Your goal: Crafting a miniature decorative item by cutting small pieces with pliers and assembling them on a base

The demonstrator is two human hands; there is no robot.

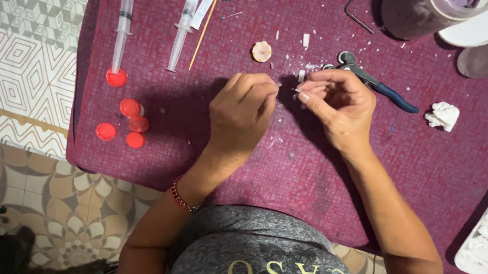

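Maroon cloth [158, 142] under both hands: left hand [241, 113] and right hand [338, 102] pinch something too small to tell, just below the pliers [373, 83]; best worked low, fingertips close.

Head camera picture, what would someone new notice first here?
First, the two hands meeting mid-table over the maroon table cover: the left hand and right hand pinch something too small to identify. At far left lie two syringes, with red caps clustered below. Just beyond the right hand rest blue-handled pliers, amid scattered white crumbs.
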